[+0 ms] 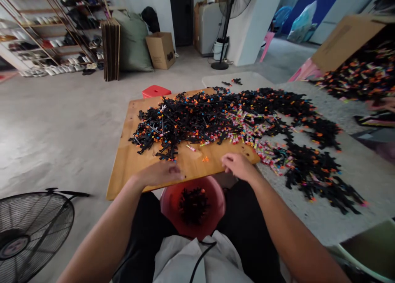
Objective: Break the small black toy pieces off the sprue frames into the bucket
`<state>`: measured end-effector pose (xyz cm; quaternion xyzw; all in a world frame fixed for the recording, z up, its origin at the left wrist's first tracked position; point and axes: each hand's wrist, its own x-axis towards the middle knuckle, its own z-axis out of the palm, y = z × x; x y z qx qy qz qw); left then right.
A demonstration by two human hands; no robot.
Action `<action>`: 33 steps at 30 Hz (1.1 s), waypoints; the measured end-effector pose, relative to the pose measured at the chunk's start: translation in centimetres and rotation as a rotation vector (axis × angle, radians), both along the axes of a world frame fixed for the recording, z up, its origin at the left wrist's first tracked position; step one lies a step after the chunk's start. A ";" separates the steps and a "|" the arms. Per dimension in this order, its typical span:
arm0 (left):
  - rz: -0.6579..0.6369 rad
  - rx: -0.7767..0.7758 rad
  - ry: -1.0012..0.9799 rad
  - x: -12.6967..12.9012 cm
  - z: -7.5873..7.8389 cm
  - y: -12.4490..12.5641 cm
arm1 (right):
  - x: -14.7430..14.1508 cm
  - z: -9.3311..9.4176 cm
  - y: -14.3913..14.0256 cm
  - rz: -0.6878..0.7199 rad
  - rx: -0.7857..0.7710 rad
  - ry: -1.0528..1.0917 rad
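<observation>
Lower centre, piece-handling apparently in hand: left hand [159, 173] blurred, fingers unreadable; right hand [242, 166] pinched narrow, contents unclear, near orange bits [205, 159] on the desk [121, 153] — those call for a light pinch.

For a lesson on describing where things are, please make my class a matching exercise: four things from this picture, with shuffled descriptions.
1. Board
2. Bucket
3. Sack
4. Stool

A. Greenish, beside a cardboard box
B. Red, just past the board's far edge
C. Pinkish red, between the person's legs
D. Wooden, partly covered by black pieces

Pairs: 1-D, 2-C, 3-A, 4-B
</observation>
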<state>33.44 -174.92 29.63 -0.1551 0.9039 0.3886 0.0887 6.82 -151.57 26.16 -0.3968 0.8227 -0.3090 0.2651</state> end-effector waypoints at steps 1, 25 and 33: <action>0.030 -0.122 0.081 -1.4 0.1 0.2 | -1.0 0.4 -1.0 -0.108 0.000 0.175; 0.096 -0.851 0.709 -10.7 -6.1 1.4 | -2.7 -0.9 -3.5 -0.287 0.246 0.773; 0.084 -0.736 0.772 -5.7 -4.5 4.7 | 4.6 -0.2 -2.1 -0.163 -0.439 -0.111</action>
